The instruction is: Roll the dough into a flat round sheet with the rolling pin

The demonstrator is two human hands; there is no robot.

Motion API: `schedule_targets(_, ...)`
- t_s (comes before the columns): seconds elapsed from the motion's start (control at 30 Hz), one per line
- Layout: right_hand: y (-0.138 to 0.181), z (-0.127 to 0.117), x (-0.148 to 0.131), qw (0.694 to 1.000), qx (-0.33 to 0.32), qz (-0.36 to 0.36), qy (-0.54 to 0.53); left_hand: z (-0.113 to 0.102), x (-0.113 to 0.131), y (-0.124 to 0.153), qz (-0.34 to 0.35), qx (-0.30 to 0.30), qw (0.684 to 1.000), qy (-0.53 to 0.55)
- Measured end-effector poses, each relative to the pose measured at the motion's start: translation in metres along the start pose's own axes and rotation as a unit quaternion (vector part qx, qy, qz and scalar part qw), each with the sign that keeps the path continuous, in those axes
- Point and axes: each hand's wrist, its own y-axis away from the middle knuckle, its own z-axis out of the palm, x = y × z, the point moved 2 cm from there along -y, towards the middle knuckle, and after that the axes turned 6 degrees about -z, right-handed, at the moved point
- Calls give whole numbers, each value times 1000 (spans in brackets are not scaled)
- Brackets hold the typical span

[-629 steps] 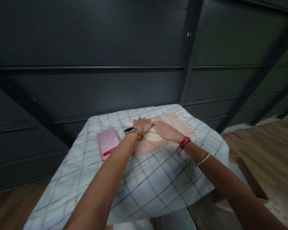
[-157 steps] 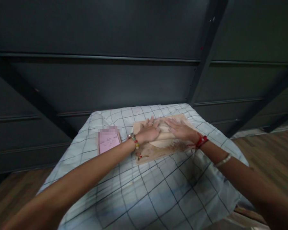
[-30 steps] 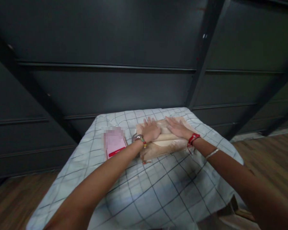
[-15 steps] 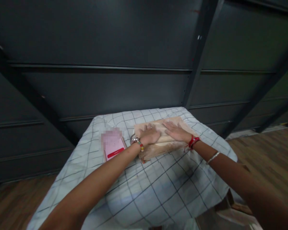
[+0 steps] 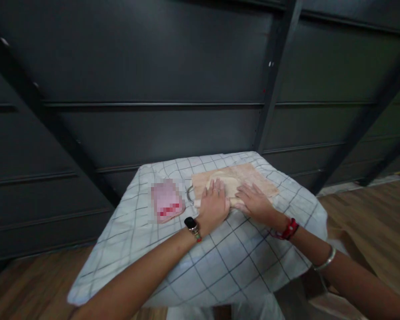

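Observation:
A wooden board (image 5: 253,175) lies on a table covered with a white checked cloth (image 5: 213,262). A flat pale sheet of dough (image 5: 228,180) rests on the board. My left hand (image 5: 215,204) lies flat, fingers stretched out, over the board's near edge. My right hand (image 5: 253,202) lies flat beside it, fingers apart. A pale rolling pin (image 5: 235,202) shows only as a short piece between and under my palms. A black watch and beaded bracelet are on my left wrist, a red thread and a metal bangle on my right.
A pink phone-like object (image 5: 166,206) lies on the cloth left of the board. A metal ring (image 5: 189,193) sits at the board's left end. A dark metal wall (image 5: 186,89) stands behind the table. Wooden floor (image 5: 370,213) surrounds it.
Both hands have drawn back toward me, from the middle of the board to its near edge, rolling pin under them. The view has shifted slightly.

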Motion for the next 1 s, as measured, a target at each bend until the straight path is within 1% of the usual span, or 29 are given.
schedule_targets(0.1, 4, -6, -4, 998, 5, -44, 44, 0, -5, 4, 32, 17, 999, 4)
schedule_targets(0.17, -1, -11, -1, 995, 2, -65, 71, -4, -13, 1, 43, 29, 999, 11)
schedule_targets(0.27, -21, -17, 13, 995, 0, -63, 78, -11, -32, -19, 26, 38, 999, 11)
schedule_targets(0.37, -52, -16, 32, 997, -22, -49, 53, -13, -55, -50, -4, 29, 1000, 2)
schedule_targets(0.43, -71, -9, 43, 997, -46, -51, 28, -6, -67, -68, -18, -1, 1000, 1)
schedule_targets(0.53, -89, 7, 54, 995, -86, -56, -10, 14, -76, -85, -34, -55, 998, 0)
schedule_targets(0.57, -93, 12, 57, 994, -92, -49, -20, 20, -77, -88, -42, -61, 997, -3)
schedule_targets(0.63, -97, 24, 65, 994, -91, -31, -45, 29, -78, -95, -64, -49, 997, -12)
schedule_targets(0.7, -102, 34, 73, 993, -86, -11, -76, 31, -79, -104, -88, -34, 995, -13)
schedule_targets(0.73, -105, 40, 78, 992, -89, 0, -92, 31, -80, -109, -100, -37, 994, -7)
schedule_targets(0.9, -129, 65, 100, 975, -159, 55, -148, 29, -90, -138, -131, -114, 984, 47)
schedule_targets(1.0, -142, 78, 113, 965, -181, 89, -170, 32, -97, -153, -148, -133, 978, 67)
